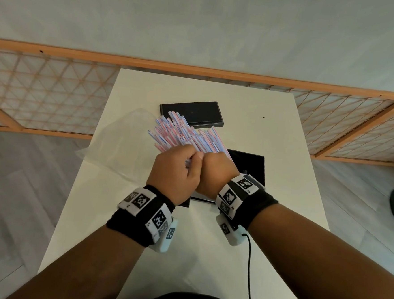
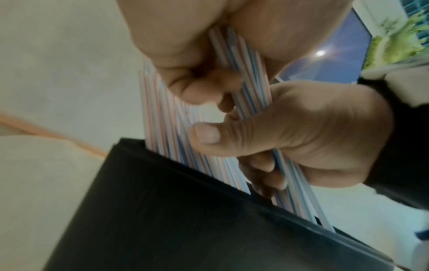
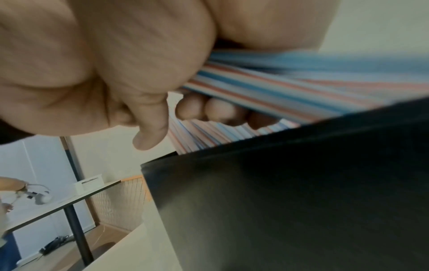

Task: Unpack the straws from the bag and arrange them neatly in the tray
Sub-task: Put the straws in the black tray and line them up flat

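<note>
Both hands, left (image 1: 174, 173) and right (image 1: 215, 174), clench their grip on striped straws (image 1: 183, 134) above black tray (image 1: 248, 163).

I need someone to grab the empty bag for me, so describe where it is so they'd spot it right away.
Start at the white table by the wooden lattice rail. The bag lies flat on the table's left side, left of the straws that both hands hold. Unlike the two black trays nearby, it is clear, crinkled plastic, nearly see-through against the tabletop.

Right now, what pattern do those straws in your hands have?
The straws are white with thin red and blue lengthwise stripes, clearest in the right wrist view.
</note>
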`<state>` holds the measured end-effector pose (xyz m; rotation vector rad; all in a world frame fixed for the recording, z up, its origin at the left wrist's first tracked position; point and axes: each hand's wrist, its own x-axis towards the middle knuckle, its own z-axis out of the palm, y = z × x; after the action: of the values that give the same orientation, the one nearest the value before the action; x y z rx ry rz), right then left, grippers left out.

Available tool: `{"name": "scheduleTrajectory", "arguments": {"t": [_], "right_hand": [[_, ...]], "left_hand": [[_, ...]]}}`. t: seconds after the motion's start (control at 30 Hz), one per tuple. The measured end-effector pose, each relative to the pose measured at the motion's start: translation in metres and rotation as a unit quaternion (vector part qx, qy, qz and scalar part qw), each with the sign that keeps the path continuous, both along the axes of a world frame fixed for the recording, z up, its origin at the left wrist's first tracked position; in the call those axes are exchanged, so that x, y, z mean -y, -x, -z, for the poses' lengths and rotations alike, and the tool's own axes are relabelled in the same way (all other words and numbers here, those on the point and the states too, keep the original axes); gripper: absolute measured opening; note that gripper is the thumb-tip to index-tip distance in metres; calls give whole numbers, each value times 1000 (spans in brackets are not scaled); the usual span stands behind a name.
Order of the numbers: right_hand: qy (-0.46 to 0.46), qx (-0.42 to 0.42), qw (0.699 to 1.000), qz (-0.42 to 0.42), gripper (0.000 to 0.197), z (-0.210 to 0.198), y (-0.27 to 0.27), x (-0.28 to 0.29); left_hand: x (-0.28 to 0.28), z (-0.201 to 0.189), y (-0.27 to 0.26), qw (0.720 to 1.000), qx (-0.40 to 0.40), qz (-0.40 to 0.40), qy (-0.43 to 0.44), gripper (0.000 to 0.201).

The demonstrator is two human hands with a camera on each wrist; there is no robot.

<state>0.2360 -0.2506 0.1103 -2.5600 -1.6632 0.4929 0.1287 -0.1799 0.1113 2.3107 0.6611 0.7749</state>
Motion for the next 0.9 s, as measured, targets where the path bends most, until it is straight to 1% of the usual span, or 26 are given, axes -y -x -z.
{"name": "scheduleTrajectory", "arguments": {"t": [0.07,0.13,0.17,0.23,0.3,0.37,0.43,0.53,0.57,0.63,0.73,0.83,0.9], "right_hand": [[-20,-21,999,36,13,1,2,3],[-49,-54,994,76,21,3,3,9],[-54,-56,993,87,29,4,2,13],[-44,-30,994,94,45,10,-3,22],[-27,-15,995,96,50,12,-10,32],[1,-7,997,83,57,10,-16,40],[26,-9,997,75,69,9,-19,44],[40,-24,997,64,86,11,-21,45],[44,-28,997,60,87,13,-22,45],[51,-34,997,53,82,18,-24,45],[37,-41,997,52,75,23,-26,47],[19,-19,997,73,68,27,-29,49],[3,-4,997,82,65,30,-33,50]], "left_hand": [[-3,4,1,1000,9,-13,5,31],[-8,7,2,998,-7,-32,54,25],[-12,8,3,996,-19,-50,78,23],[-19,9,5,988,-34,-92,115,23],[-24,9,6,984,-37,-113,136,25],[-22,12,6,987,-39,-98,123,27],[-17,17,4,992,-40,-75,93,27],[-15,23,-1,998,-35,-41,23,28],[-16,25,-2,999,-30,-33,0,26],[-20,29,1,999,-17,-25,-36,26],[-26,33,8,998,24,-22,-60,27],[-32,27,16,995,70,-57,-29,28],[-37,20,19,989,79,-117,47,30]]}}
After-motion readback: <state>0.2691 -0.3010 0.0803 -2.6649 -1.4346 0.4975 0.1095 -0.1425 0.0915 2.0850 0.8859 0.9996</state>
